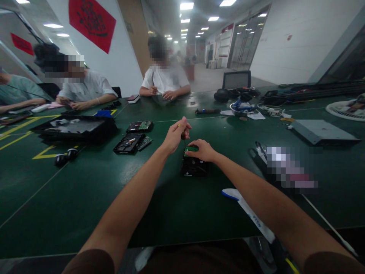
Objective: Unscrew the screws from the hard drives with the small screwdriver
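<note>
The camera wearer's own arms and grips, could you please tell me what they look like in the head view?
The left sleeve and right sleeve are dark brown and look plain. Beyond their edges, the left forearm and right forearm are bare. The left grip and right grip are ungloved hands. No watch, cable or marking shows on either arm.
</note>
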The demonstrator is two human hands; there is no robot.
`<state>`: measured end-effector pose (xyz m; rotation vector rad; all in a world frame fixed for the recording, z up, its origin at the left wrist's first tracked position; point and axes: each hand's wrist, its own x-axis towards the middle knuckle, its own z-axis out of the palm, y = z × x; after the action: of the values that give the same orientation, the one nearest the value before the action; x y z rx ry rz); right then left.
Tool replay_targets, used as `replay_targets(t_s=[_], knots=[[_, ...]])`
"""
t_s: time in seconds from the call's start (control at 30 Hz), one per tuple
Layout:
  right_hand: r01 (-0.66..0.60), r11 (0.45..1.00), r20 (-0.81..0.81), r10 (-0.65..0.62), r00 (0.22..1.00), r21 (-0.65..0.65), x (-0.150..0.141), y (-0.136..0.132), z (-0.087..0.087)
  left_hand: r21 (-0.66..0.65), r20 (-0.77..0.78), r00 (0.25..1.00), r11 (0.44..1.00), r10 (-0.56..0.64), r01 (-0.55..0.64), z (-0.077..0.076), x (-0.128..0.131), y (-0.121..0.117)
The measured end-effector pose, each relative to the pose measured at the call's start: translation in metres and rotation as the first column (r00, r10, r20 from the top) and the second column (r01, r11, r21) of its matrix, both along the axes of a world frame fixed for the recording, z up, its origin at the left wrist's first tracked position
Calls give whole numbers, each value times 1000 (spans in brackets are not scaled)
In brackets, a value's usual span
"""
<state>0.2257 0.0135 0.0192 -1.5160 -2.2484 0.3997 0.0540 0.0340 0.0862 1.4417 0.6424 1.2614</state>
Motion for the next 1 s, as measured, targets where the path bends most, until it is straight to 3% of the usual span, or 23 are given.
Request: replay_targets(t_s=[0.17, 0.3, 0.43, 0.73, 0.83, 1.0], knots=[[-16, 1000, -9, 16, 1000, -4, 1, 0, 2, -106, 96, 994, 993, -48, 58, 0, -5, 7], [-34, 999, -27, 34, 999, -5, 2, 0, 4, -80, 22, 1000, 997, 16, -14, -1, -9, 11], [-33, 999, -33, 33, 999, 1, 2, 0, 3, -70, 49, 998, 997, 33, -30, -2, -9, 9], [-19, 1000, -24, 19, 1000, 7, 1, 0, 1, 38, -11, 994, 993, -110, 110, 4, -8, 3], [-15, 1000, -28, 15, 999, 3, 1, -1, 1, 74, -1, 997, 994, -75, 75, 3, -9, 7], [-11, 1000, -29, 11, 1000, 3, 1, -1, 2, 140, -24, 996, 987, 86, -82, 0, -10, 13]])
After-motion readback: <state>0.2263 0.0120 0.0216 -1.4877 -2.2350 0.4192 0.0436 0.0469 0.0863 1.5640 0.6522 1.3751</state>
